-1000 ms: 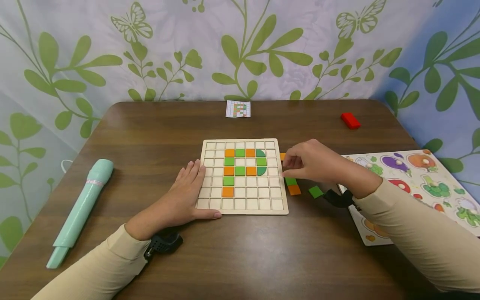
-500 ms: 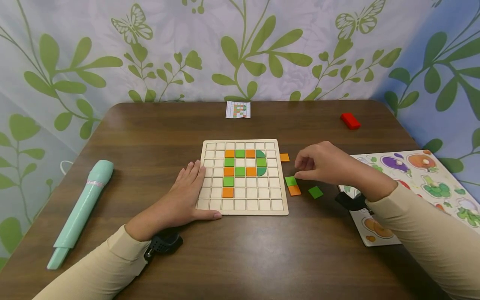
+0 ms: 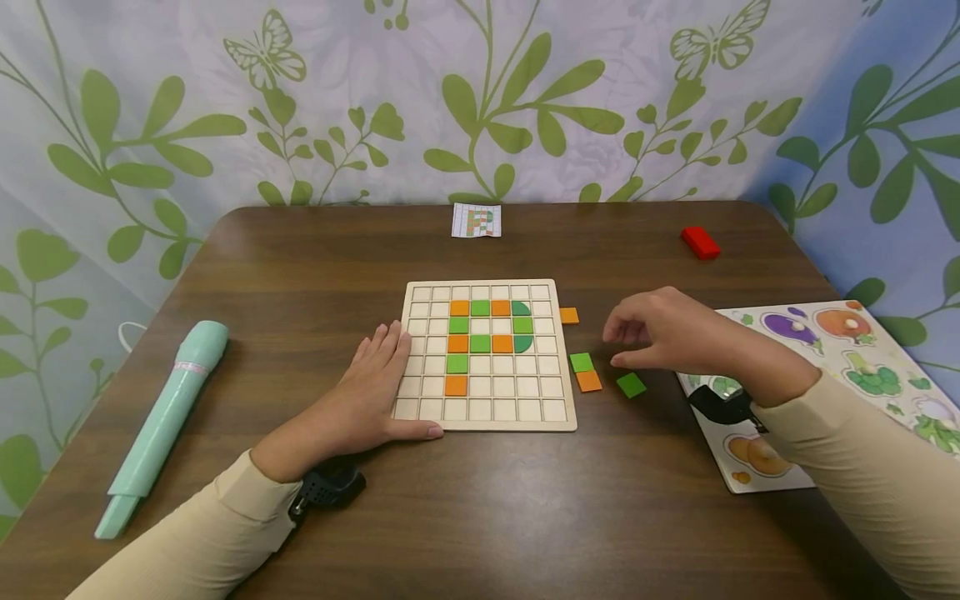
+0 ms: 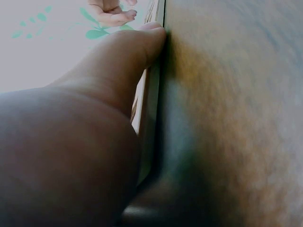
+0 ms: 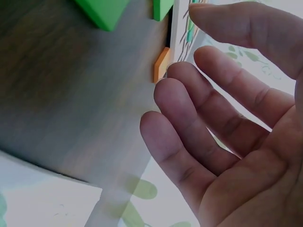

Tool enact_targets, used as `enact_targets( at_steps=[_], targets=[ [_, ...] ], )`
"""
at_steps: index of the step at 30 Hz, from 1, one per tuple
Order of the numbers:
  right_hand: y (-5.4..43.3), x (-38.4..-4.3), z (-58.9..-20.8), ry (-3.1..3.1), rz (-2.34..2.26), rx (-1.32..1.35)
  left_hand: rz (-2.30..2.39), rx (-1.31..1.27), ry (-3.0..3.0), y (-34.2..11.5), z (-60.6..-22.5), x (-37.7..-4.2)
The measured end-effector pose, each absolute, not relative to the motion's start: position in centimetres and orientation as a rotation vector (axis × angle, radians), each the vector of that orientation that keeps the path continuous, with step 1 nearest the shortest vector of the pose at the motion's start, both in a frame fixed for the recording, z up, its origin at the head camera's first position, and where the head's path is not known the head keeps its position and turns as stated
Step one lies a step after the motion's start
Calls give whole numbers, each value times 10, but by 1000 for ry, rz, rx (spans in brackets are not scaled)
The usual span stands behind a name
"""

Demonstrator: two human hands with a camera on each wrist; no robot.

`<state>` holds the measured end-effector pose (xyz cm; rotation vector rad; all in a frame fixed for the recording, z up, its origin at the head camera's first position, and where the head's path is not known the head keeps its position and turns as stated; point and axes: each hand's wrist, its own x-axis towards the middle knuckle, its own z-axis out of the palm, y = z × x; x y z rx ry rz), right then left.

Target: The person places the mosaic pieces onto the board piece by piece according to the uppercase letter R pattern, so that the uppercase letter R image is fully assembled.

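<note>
A pale wooden grid board (image 3: 517, 408) lies in the middle of the table, with orange, light green and dark green pieces set in a P-like shape. My left hand (image 3: 367, 387) rests along its left side, fingers straight, thumb at the front edge. To the right of the board, my right hand (image 3: 667, 333) hovers with fingers loosely bent; the right wrist view shows nothing between the fingers (image 5: 170, 137). Near it lie a green tile (image 3: 632, 384), another green tile (image 3: 581, 362) against an orange tile (image 3: 589, 381), and a separate orange tile (image 3: 570, 316) by the board's edge.
A small pattern card (image 3: 477, 220) lies at the back edge, and a red block (image 3: 701, 242) at the back right. On the right is a vegetable puzzle board (image 3: 765, 467), partly under the right arm. A mint-green folded umbrella (image 3: 165, 421) lies at the left.
My right hand has drawn back to the right from the board's edge, uncovering the orange and green tiles there. The left hand has stayed in place.
</note>
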<state>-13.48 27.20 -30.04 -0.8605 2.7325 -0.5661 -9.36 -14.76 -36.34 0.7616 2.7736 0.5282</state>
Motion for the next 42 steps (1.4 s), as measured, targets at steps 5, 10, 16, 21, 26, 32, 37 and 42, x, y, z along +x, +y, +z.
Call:
enact_targets(
  at_steps=[5,10,16,21,26,32,37,42],
  targets=[
    [276,-134,-302,2709,-545,-889,539,767,2782,-148,-363,-93],
    [279,-130,-304,2640,-580,-934,552,777,2784,-149,-363,-93],
    [279,-127,-307,2560,-563,-952,544,773,2776,-149,-363,-93],
    [280,-126,-308,2491,-534,-948,556,783,2778,-149,-362,-93],
    [280,-126,-311,2455,-529,-949,558,773,2772,-149,-363,-93],
    [279,-126,-316,2441,-530,-956,564,766,2767,-148,-361,-93],
    [279,-125,-317,2454,-510,-977,558,755,2762,-148,-361,-93],
    [278,-125,-317,2468,-508,-1001,549,750,2763,-149,-362,-93]
  ],
)
